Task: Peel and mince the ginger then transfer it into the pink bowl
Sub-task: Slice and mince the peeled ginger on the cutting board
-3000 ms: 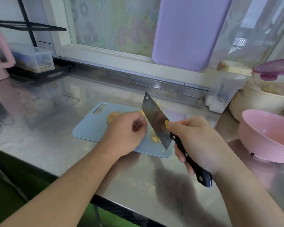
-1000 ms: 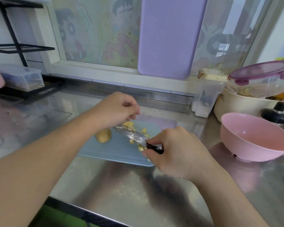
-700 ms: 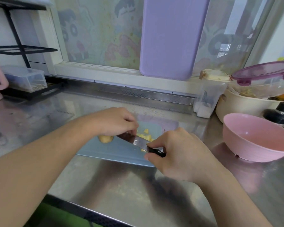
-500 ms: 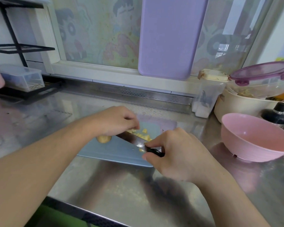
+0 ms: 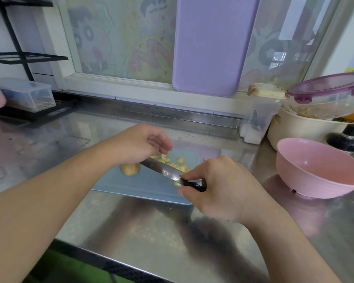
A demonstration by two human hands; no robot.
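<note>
Inspector A: Nearest the camera, the stainless steel counter [image 5: 151,231]. On it lies a pale blue cutting board [image 5: 147,185]. State of the right hand?

Inspector B: The right hand [image 5: 219,186] grips the black handle of a cleaver [image 5: 166,170], thumb and forefinger pinched where blade meets handle. The blade lies low across the board, its tip running under the left hand.

Inspector A: And the left hand?

Inspector B: The left hand [image 5: 139,144] is above the tip of the blade, fingers loosely curled and pointing down; it holds nothing that can be seen. Whether the fingertips touch the blade cannot be told.

Inspector A: Location of the ginger?

Inspector B: On the board. Chopped ginger pieces [image 5: 173,162] lie just behind the blade; one uncut ginger lump [image 5: 130,169] sits in front of it, below the left hand.

Inspector A: The pink bowl?

Inspector B: The pink bowl [image 5: 319,170] stands on the counter well to the right of the board, no ginger visible in it. Behind it, a cream pot [image 5: 294,129] with a purple-lidded container [image 5: 331,94] on top. Farthest back, a lilac cutting board [image 5: 211,45] leans against the window
</note>
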